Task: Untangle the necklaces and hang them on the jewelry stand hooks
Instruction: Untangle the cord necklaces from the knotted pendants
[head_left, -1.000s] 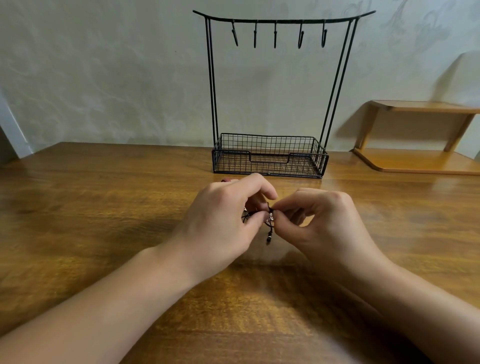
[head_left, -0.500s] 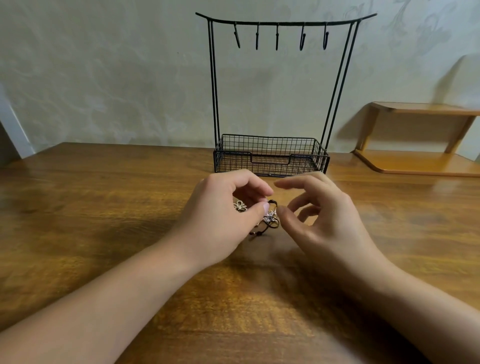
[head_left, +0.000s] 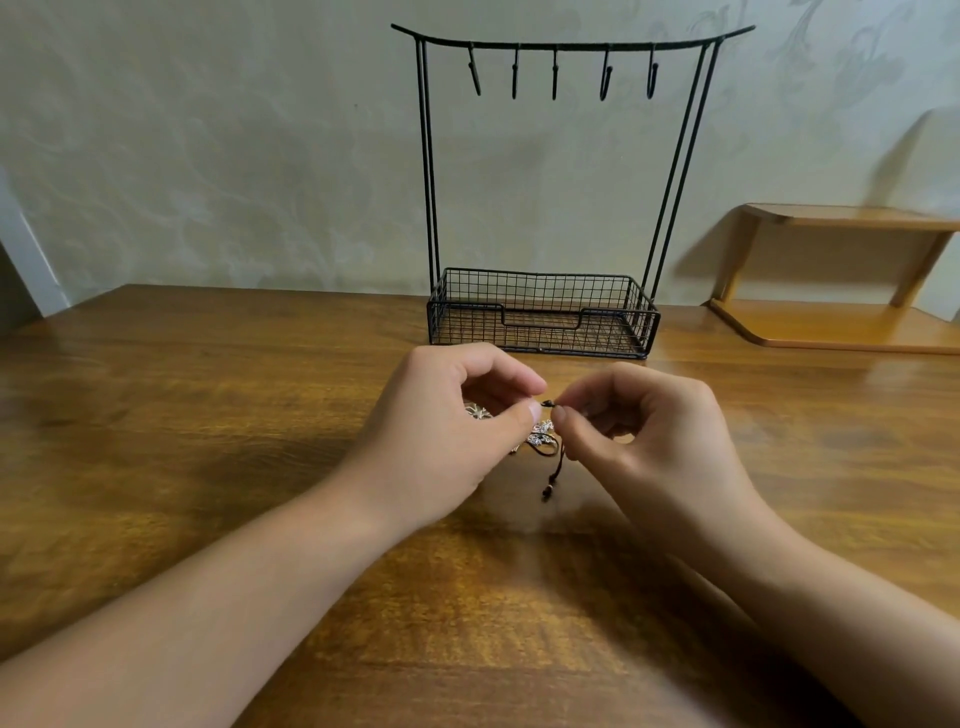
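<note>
Both hands' fingers (head_left: 558, 413) pinch the tangled necklaces (head_left: 543, 441) mid-bench (head_left: 208, 441); pulling apart risks tightening the knot.

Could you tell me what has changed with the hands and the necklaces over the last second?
The right hand, which had opened and let go half a second ago, has closed again and pinches the black cord. The left hand keeps its pinch on the tangled necklaces, and a knotted cord end now trails toward the person. The jewelry stand has not moved, and its hooks remain bare.
</note>
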